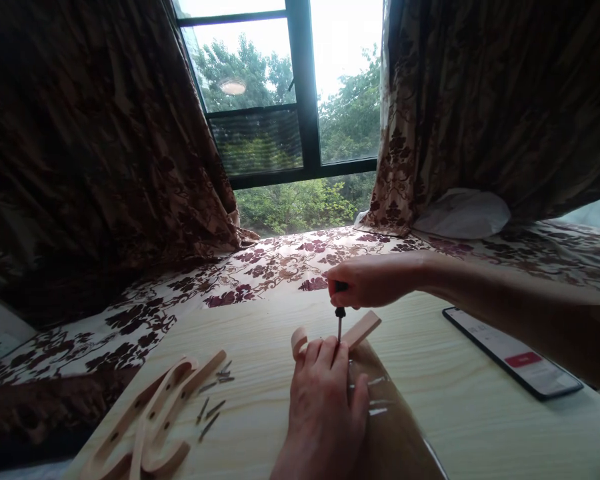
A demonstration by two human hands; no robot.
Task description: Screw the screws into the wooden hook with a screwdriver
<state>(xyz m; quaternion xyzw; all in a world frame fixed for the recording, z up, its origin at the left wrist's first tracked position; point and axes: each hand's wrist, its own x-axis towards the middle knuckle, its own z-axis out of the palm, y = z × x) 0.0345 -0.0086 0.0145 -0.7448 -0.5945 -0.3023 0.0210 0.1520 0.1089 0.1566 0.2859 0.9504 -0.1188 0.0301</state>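
My right hand (pixel 363 280) is closed around the black handle of a screwdriver (pixel 340 312), which stands upright with its shaft pointing down. Its tip is hidden behind the fingers of my left hand (pixel 325 400). That left hand presses down over a pale wooden hook (pixel 364 330), whose curled end shows to the left of the fingers and whose straight end sticks out to the right. Beneath the hook and hand is a brown, shiny-surfaced piece (pixel 395 427), perhaps a taped box or board. Any screw under the tip is out of sight.
Several similar wooden hooks (pixel 153 413) with dark holes lie at the left of the light wooden table (pixel 260 333), beside several loose screws (pixel 210 427). A phone (pixel 515 353) with a lit screen lies at the right. Behind is a floral cloth (pixel 280 260) below a window.
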